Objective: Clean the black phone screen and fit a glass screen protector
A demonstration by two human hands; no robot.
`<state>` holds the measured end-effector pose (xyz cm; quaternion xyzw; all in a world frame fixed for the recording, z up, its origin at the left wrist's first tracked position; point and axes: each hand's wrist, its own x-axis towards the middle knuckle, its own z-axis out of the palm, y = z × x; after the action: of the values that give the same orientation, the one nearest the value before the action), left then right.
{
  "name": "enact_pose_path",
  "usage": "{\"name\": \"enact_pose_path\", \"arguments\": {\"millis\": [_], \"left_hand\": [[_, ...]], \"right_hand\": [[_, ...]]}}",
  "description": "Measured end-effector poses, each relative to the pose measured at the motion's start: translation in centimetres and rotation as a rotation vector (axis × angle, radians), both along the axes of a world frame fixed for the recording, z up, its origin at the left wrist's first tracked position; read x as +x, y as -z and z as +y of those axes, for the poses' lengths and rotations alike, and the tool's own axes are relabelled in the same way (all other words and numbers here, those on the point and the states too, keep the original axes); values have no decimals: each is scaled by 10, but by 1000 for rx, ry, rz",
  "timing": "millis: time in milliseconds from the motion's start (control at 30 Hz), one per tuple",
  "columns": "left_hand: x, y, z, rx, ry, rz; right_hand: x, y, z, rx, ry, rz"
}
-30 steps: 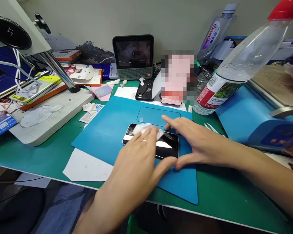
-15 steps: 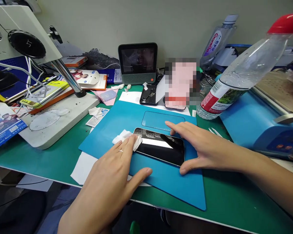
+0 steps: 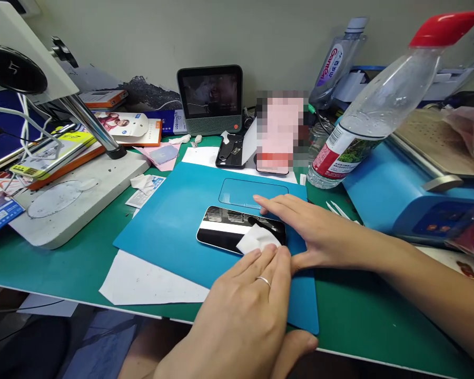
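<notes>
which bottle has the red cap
The big clear bottle with the red-and-green label, nearest the right hand; the smaller bottle behind it has a pale cap.

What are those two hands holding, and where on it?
The left hand presses a white wipe flat onto the phone near its right end; the right hand clasps that end's edges between thumb and fingers.
</notes>
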<state>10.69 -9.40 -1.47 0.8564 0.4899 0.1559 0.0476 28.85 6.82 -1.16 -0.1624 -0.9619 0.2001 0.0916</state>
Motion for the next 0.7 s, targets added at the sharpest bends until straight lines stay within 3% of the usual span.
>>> {"name": "enact_pose_path", "arguments": {"millis": [400,567,700], "left_hand": [[27,6,16,-17,-123,-79],[23,4,20,-48,-150,-65],[4,3,21,-39,-226,-30]], "right_hand": [[3,2,-2,3,-35,48],[4,3,-1,-9,-32,38],[4,4,1,7,-35,35]]}}
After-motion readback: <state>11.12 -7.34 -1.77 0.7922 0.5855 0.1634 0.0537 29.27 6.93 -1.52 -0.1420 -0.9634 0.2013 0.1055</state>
